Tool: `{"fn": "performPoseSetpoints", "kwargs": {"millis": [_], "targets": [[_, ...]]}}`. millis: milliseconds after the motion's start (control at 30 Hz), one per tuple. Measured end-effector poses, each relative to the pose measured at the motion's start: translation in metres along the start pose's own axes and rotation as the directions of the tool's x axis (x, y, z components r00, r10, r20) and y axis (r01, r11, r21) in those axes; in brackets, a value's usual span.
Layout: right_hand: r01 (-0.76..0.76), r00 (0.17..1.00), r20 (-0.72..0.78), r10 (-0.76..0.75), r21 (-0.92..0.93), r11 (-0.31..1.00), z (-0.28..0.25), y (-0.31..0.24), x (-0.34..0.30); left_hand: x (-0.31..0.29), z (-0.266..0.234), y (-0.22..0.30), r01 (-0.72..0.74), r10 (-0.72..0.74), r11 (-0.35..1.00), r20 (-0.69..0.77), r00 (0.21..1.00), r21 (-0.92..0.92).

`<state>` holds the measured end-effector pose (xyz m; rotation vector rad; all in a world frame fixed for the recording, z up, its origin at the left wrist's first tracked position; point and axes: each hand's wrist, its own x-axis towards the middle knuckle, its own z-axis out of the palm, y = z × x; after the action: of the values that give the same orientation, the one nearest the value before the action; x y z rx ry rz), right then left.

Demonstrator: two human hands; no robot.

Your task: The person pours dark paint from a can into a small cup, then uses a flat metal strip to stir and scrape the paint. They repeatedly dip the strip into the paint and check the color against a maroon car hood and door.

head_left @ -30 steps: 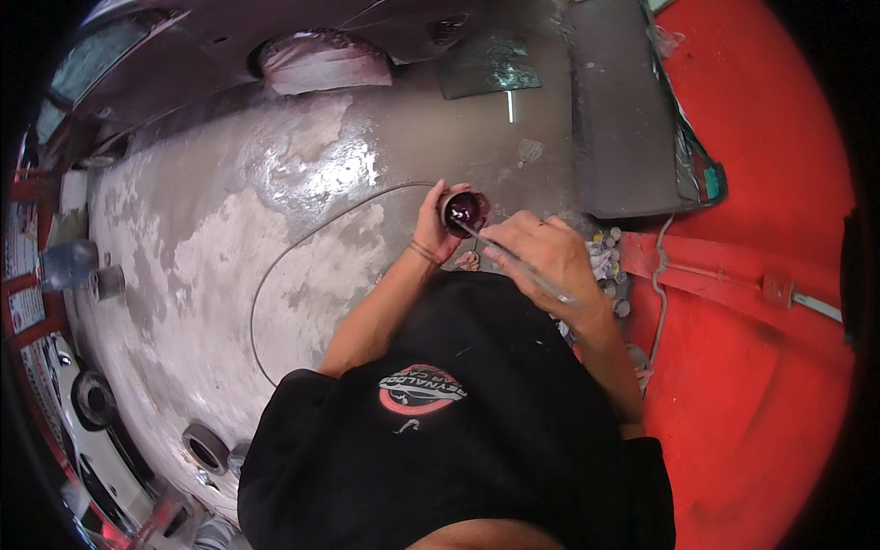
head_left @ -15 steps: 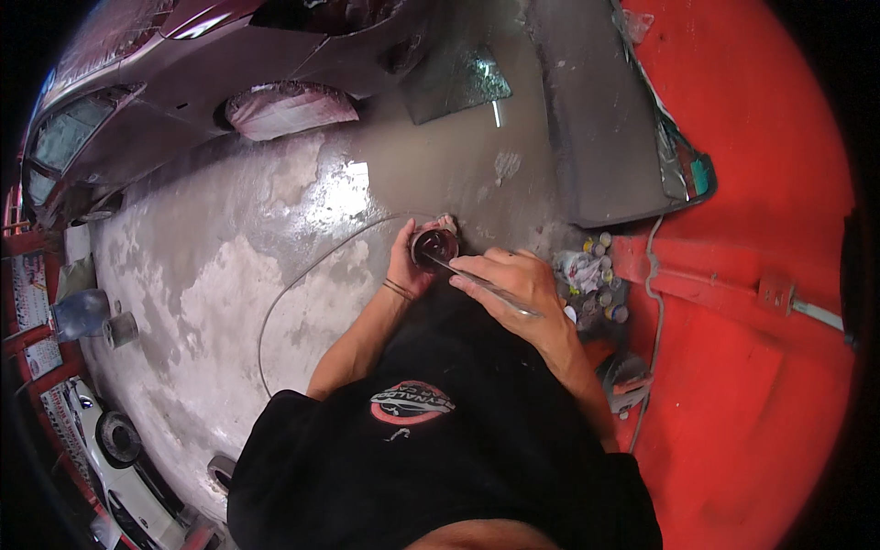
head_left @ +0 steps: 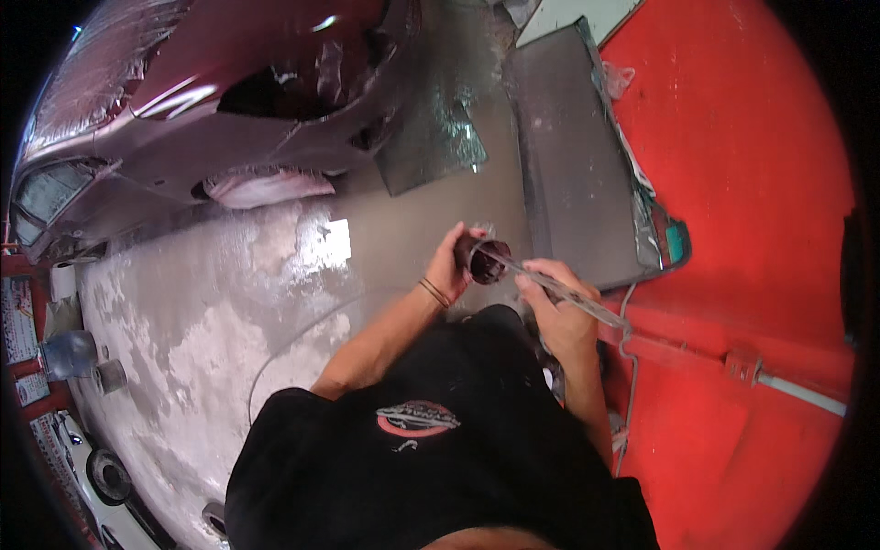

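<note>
In front of my chest, my left hand [head_left: 446, 270] is wrapped round a small dark cup [head_left: 470, 260] and tilts its mouth to the right. Dark red paint coats the inside of the cup. My right hand [head_left: 566, 307] pinches a long, thin, flat stirring stick [head_left: 591, 307]. The stick's far end reaches the mouth of the cup, while its near end sticks out past my right wrist. A clear wrap or rag, hard to make out, shows just behind the cup.
A dark red car [head_left: 293, 119] with a covered wheel [head_left: 266, 187] stands at the far left. Beyond my hands lie a glass pane [head_left: 426, 156] and a large grey panel [head_left: 577, 156]. A red wall [head_left: 742, 202] with a pipe [head_left: 802, 394] runs along the right. A hose [head_left: 293, 341] crosses the floor.
My hands and the cup have shifted to the right. The cup has gone from nearly upright to tilted, and more of the stick now shows. My view has swung, bringing more of the car into sight.
</note>
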<state>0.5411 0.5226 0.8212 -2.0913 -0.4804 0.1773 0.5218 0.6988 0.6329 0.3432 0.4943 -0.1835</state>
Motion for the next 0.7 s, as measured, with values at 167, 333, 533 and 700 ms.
{"fn": "performPoseSetpoints", "kwargs": {"millis": [167, 333, 533, 700], "targets": [[-0.103, 0.982, -0.152, 0.111, 0.059, 0.993, -0.012, 0.041, 0.054, 0.075, 0.019, 0.004, 0.106, -0.107, 0.994, 0.169, 0.98, 0.018], [-0.039, 0.989, -0.138, 0.047, 0.057, 0.998, -0.027, 0.077, 0.129, 0.139, 0.05, 0.028, 0.021, -0.02, 1.0, 0.056, 0.998, -0.011], [0.112, 0.985, 0.124, -0.123, 0.09, 0.99, -0.06, 0.076, 0.233, 0.194, 0.079, 0.075, -0.075, 0.076, 0.997, -0.029, 0.997, 0.018], [0.281, 0.901, 0.29, -0.323, 0.176, 0.943, -0.071, 0.075, 0.321, 0.234, 0.082, 0.103, -0.139, 0.136, 0.99, -0.063, 0.989, -0.039]]}}
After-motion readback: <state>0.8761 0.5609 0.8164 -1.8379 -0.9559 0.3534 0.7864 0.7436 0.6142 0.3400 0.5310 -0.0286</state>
